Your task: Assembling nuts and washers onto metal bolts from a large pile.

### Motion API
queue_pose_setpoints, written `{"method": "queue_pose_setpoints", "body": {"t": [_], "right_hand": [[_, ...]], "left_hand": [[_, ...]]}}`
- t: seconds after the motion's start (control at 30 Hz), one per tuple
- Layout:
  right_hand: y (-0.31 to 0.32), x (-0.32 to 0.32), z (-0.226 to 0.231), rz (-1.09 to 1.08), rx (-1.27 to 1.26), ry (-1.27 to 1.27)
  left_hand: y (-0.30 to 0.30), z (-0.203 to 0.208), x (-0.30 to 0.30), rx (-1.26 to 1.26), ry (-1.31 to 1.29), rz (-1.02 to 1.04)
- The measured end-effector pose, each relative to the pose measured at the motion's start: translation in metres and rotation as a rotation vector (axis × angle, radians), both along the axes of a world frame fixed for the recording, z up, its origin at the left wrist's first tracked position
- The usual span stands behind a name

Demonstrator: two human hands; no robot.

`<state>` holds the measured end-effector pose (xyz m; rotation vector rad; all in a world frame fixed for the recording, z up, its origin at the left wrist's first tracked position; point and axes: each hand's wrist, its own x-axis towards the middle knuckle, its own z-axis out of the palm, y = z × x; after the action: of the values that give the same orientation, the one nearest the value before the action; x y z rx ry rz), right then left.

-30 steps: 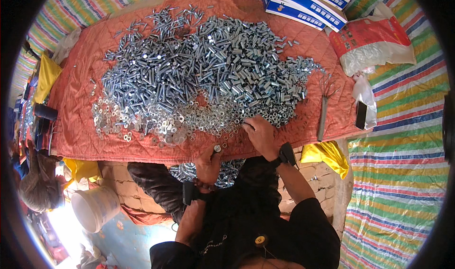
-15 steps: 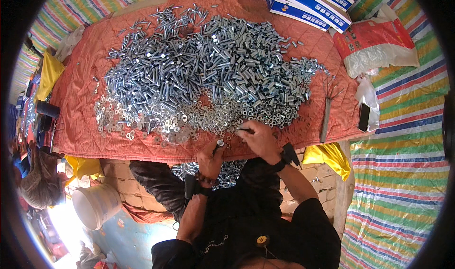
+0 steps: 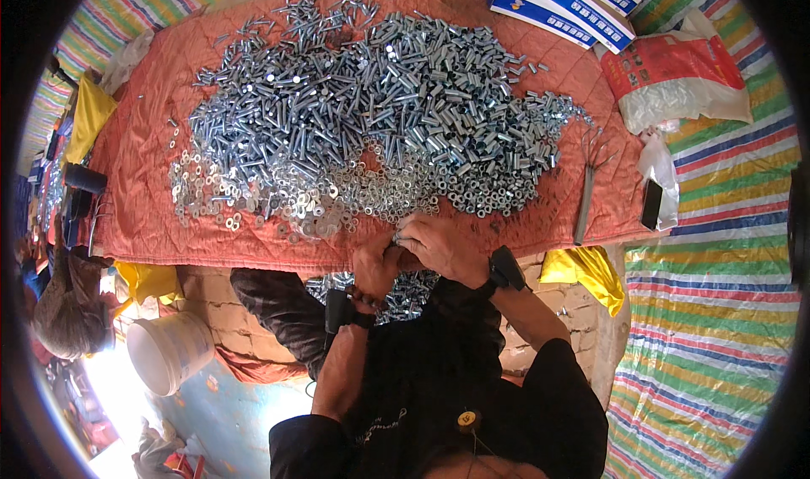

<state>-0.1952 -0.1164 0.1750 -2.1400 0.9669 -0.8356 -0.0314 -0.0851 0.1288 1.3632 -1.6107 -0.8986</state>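
Just above the cloth's front edge, my left hand (image 3: 375, 265) and my right hand (image 3: 440, 249) meet at their fingertips. Closed fingers of the left hand grip what looks like a metal bolt (image 3: 395, 241), mostly hidden by the fingers. My right hand pinches at the same spot, and its fingers cover whatever small part is in them. Beyond the fingertips lie loose spring washers (image 3: 381, 190), with flat washers (image 3: 299, 202) to the left. A patch of hex nuts (image 3: 485, 194) spreads to the right of these.
Behind the washers rise heaps of bolts (image 3: 278, 108) and metal sleeves (image 3: 456, 82) on a red quilted cloth (image 3: 135, 184). To the right are a small hand rake (image 3: 584, 196), a phone (image 3: 651, 204), a red and white bag (image 3: 675, 78) and blue boxes (image 3: 565, 10). A white bucket (image 3: 169, 352) stands at lower left.
My right hand has moved left from the spring washers and nuts to meet my left hand. The round washer seen at my left fingertips is now covered. The whole view has shifted slightly.
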Motion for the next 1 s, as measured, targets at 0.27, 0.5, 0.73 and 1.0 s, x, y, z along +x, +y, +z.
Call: {"method": "queue_pose_setpoints", "body": {"t": [0.27,0.5,0.73,1.0], "right_hand": [[0.009,0.013,0.0,-0.146,0.044,0.035],[0.024,0.019,0.009,-0.2,0.158,0.156],[0.038,0.028,0.004,-0.467,0.11,-0.172],[0.049,0.028,0.005,-0.292,0.313,-0.191]], "left_hand": [[0.004,-0.001,-0.003,-0.034,0.042,0.05],[0.006,-0.005,-0.002,-0.073,0.064,0.08],[0.008,-0.002,-0.002,0.162,0.195,0.095],[0.003,0.003,-0.002,-0.038,0.148,0.067]]}}
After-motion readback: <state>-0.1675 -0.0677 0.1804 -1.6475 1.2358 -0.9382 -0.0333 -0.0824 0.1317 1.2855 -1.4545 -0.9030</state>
